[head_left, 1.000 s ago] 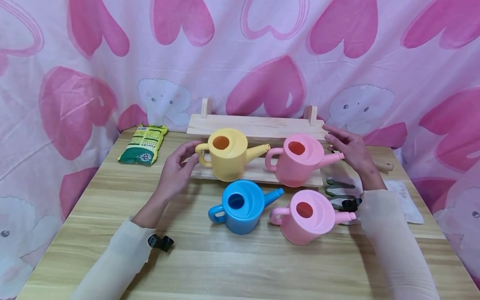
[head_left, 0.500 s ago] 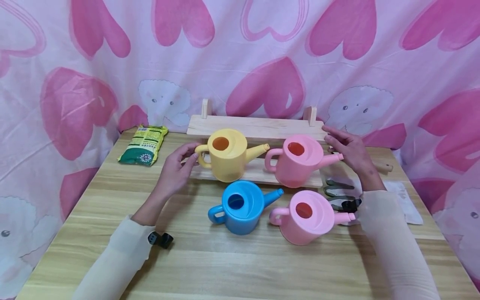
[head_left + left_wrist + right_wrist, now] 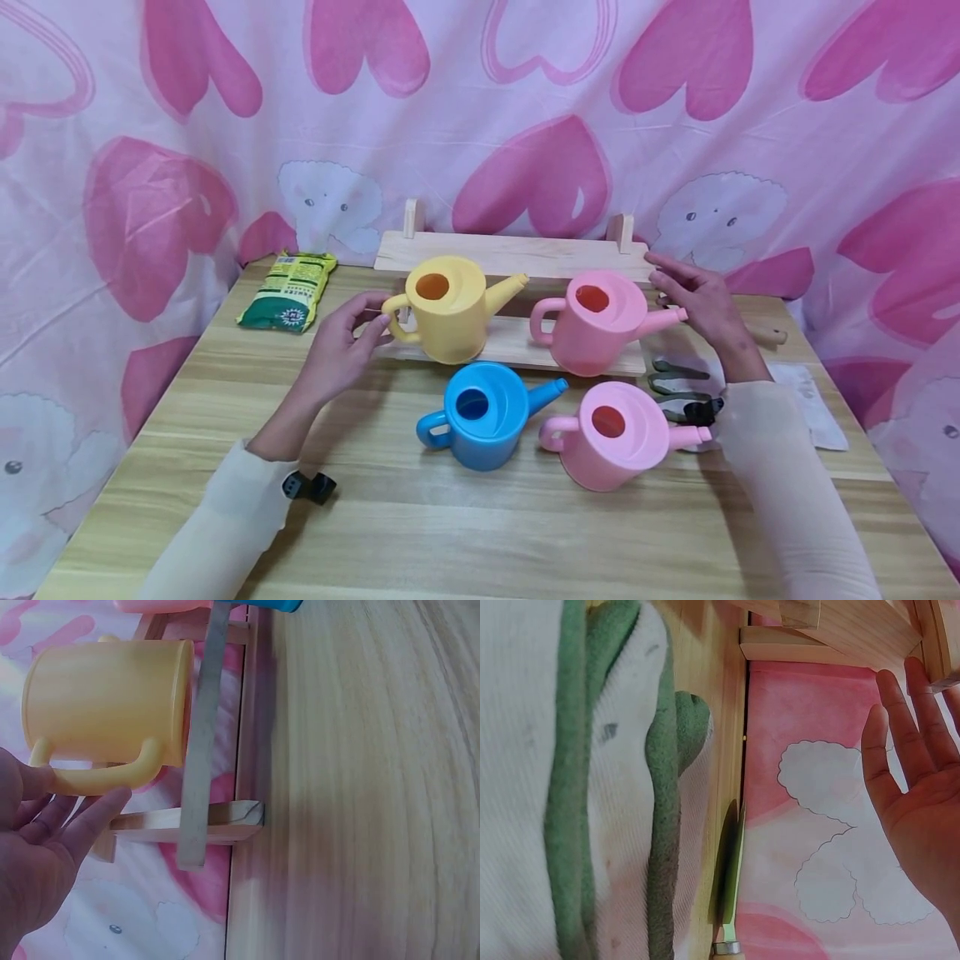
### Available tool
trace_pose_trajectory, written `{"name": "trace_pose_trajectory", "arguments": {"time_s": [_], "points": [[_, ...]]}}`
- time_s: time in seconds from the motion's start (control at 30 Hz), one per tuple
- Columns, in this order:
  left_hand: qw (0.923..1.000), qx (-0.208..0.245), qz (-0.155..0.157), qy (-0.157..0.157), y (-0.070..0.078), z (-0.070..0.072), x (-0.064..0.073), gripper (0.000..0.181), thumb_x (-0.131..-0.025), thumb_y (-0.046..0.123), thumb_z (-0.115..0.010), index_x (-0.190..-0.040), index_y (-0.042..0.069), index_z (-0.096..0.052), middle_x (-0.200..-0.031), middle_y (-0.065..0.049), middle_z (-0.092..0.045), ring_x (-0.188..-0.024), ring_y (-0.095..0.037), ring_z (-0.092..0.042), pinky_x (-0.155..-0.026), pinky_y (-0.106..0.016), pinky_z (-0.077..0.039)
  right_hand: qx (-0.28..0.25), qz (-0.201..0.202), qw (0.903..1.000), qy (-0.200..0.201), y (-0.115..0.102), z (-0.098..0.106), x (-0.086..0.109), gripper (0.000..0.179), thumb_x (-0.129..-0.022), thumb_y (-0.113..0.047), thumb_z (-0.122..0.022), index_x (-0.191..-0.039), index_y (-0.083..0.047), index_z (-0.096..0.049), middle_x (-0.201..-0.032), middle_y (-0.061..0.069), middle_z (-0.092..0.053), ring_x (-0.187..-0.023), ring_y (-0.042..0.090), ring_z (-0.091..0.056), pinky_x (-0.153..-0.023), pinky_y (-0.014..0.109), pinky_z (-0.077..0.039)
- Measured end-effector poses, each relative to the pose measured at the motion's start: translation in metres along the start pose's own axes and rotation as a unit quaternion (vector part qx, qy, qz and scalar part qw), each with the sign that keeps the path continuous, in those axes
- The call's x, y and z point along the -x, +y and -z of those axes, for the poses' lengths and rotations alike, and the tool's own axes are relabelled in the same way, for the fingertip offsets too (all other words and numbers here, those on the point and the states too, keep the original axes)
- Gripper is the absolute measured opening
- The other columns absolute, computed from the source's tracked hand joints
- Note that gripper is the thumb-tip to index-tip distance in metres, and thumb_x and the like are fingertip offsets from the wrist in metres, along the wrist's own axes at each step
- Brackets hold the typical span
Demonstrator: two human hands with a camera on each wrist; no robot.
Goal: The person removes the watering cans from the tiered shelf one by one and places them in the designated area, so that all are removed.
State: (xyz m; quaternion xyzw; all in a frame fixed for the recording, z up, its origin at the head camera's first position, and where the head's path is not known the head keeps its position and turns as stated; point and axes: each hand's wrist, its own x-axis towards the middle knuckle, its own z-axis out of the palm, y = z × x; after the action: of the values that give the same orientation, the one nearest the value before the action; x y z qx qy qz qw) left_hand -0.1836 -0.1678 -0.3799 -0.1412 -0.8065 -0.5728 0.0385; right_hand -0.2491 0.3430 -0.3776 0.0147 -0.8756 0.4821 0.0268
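In the head view my left hand (image 3: 343, 343) pinches the handle of a yellow watering can (image 3: 452, 321), with thumb and fingertips at the handle in the left wrist view too. That can stands on the lower board of a two-tier wooden shelf (image 3: 517, 254). A darker pink watering can (image 3: 596, 329) is on the same board, to its right. My right hand (image 3: 701, 304) has its fingers stretched out, fingertips at the right end of the upper board. Closer to me stand a blue watering can (image 3: 487, 417) and a light pink watering can (image 3: 615, 437) on the table.
A green and yellow packet (image 3: 288, 292) lies at the table's back left. Under my right forearm are white and green gloves (image 3: 622, 772), with a bladed tool (image 3: 733, 877) beyond them. A pink heart-patterned curtain (image 3: 337, 125) hangs behind the table.
The yellow watering can has shifted slightly left, and my left hand and forearm have moved left with it. My right hand stays at the shelf's end.
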Motion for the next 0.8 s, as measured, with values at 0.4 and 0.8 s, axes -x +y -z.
{"name": "trace_pose_trajectory", "arguments": {"time_s": [0.4,0.8], "points": [[0.9999,-0.014,-0.006,-0.006,0.016,0.022,0.028,0.030,-0.107,0.007,-0.055,-0.136,-0.002,-0.055,-0.127,-0.018,-0.059,-0.115,-0.033,-0.061,-0.082,-0.031,-0.059,-0.010,0.012,0.9999,0.004,0.004,0.000,-0.001,0.055,-0.100,-0.049,-0.064,-0.151,-0.029,-0.055,-0.123,-0.003,-0.062,-0.092,0.022,-0.063,-0.071,0.019,-0.058],[0.9991,-0.038,-0.003,-0.020,0.023,0.043,0.061,0.027,-0.105,0.004,-0.058,-0.132,-0.002,-0.057,-0.118,-0.018,-0.063,-0.108,-0.025,-0.064,-0.079,-0.031,-0.060,-0.002,0.002,1.0000,0.004,0.003,-0.001,-0.001,0.057,-0.098,-0.056,-0.063,-0.150,-0.033,-0.055,-0.141,0.011,-0.057,-0.097,0.021,-0.062,-0.075,0.017,-0.057]]}}
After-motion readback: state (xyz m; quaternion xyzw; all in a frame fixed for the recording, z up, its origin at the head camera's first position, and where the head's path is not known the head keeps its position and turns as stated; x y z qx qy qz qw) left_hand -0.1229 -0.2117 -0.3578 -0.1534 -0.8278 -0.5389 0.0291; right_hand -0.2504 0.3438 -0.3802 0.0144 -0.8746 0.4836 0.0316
